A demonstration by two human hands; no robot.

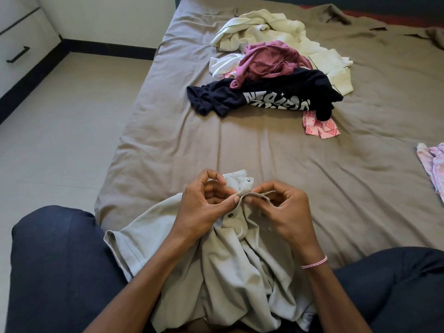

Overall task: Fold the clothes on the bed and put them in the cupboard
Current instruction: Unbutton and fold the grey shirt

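A pale grey-beige shirt with metal snap buttons (pixel 216 265) lies bunched in my lap, between my knees, at the near edge of the bed. My left hand (pixel 206 207) pinches one side of its snap placket near the collar. My right hand (pixel 283 210), with a pink thread band at the wrist, pinches the facing edge, fingertips almost meeting the left thumb. Farther up the bed is a heap of unfolded clothes: a dark navy printed T-shirt (pixel 264 97), a mauve garment (pixel 269 61) on top, and a cream garment (pixel 264 30) behind.
The bed (pixel 312 169) has a wrinkled taupe sheet. A pink patterned cloth (pixel 320 126) pokes from under the navy shirt, and another pink piece (pixel 432 167) lies at the right edge. A white drawer unit with a black handle (pixel 18 54) stands at far left beside tiled floor (pixel 62 131).
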